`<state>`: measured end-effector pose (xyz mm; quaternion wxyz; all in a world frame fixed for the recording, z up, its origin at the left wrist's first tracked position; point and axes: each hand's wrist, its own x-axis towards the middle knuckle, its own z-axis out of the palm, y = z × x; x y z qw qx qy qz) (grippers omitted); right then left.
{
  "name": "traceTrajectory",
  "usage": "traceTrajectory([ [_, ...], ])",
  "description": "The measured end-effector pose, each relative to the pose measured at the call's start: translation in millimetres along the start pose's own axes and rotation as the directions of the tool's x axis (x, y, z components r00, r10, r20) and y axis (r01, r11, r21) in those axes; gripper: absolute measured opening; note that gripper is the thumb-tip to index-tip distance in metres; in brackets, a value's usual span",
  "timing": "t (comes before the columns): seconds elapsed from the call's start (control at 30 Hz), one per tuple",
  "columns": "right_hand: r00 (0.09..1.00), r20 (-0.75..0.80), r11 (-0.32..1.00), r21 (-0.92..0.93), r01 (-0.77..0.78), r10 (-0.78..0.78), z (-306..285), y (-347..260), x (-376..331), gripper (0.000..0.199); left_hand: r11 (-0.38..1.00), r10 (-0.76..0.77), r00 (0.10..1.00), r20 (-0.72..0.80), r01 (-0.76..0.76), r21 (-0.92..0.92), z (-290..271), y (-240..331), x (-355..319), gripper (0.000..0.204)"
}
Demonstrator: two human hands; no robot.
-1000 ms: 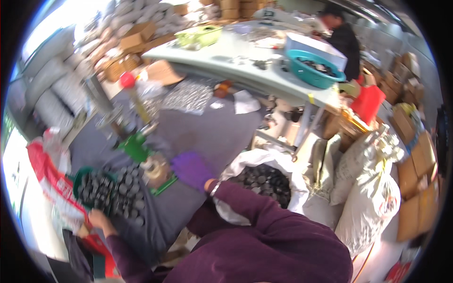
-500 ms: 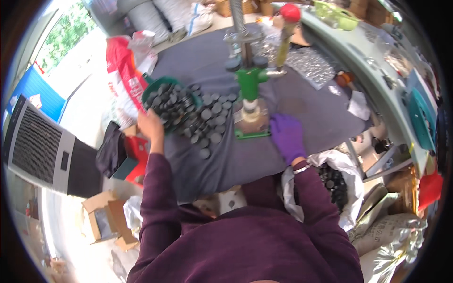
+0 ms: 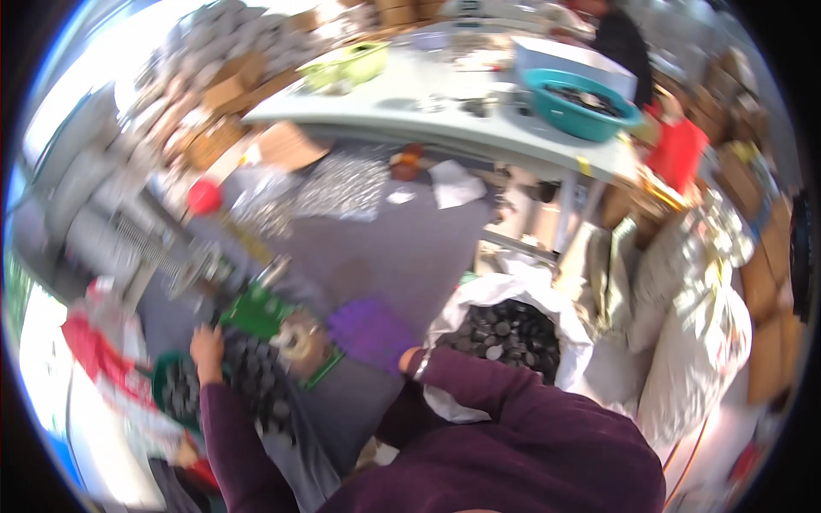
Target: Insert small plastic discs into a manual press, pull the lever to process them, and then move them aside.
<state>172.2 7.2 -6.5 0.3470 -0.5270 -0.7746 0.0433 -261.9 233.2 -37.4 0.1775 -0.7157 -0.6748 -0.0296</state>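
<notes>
A green hand press (image 3: 255, 313) stands on the grey cloth-covered table, tilted in the view, with a pale round piece (image 3: 301, 340) at its base. My left hand (image 3: 206, 352) is raised beside the press's dark knob, above loose dark discs (image 3: 261, 376). Its fingers look closed, but blur hides what they hold, if anything. Next to it, a green basin (image 3: 162, 385) holds more grey discs. My right hand (image 3: 369, 332), in a purple glove, lies with fingers stretched out on the cloth beside the press base. Nothing shows in it.
A white sack (image 3: 575, 342) of dark discs stands open by my right forearm. Beyond are a pale table (image 3: 410, 120) with a teal basin (image 3: 581, 128), bubble wrap (image 3: 346, 184) and full sacks (image 3: 693, 368). A person (image 3: 623, 47) is at the far right.
The view has swung to the right, bringing in the far table and the person. My left hand has left the basin's rim for the press. My right hand stays by the press base.
</notes>
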Motion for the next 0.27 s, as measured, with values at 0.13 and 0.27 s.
traceTrajectory([
  [0.13, 0.975, 0.174, 0.989, -0.085, -0.124, 0.137, -8, 17, -2, 0.035, 0.997, -0.048, 0.975, 0.215, 0.058, -0.041, -24, 81, 5, 0.047],
  [0.27, 0.979, 0.16, 0.972, -0.217, -0.09, 0.127, -12, 18, -3, 0.038, 0.991, -0.082, 0.947, 0.311, 0.11, -0.072, -26, 95, 12, 0.055],
])
